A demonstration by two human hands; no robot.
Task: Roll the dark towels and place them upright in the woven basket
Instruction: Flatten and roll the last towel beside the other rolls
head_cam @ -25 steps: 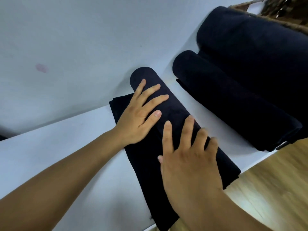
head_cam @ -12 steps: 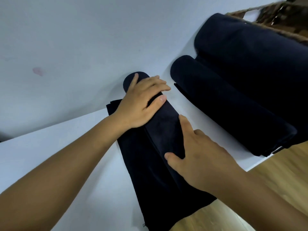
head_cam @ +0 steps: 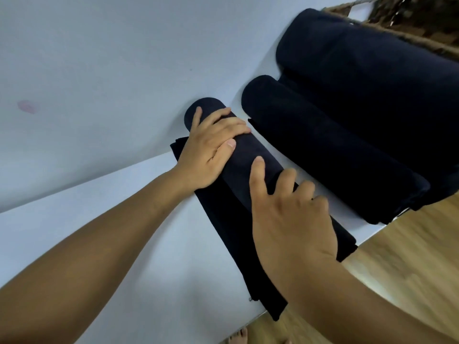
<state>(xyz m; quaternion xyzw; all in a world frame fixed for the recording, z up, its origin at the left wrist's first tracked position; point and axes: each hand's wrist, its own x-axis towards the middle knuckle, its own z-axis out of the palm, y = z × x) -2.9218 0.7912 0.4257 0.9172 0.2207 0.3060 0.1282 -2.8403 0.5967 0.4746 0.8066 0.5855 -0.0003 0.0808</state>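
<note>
We see both hands on the towel [head_cam: 248, 160], which lies half rolled on the white counter [head_cam: 124, 232]. The left hand [head_cam: 211, 150] curls its fingers over the rolled part near the far end. The right hand [head_cam: 290, 214] bends its fingers over it at the nearer end. Right of the towel, near but not touching, lies a second roll [head_cam: 323, 150]. Further right a thicker roll [head_cam: 372, 83] touches that one. Furthest right is the basket [head_cam: 409, 23].
</note>
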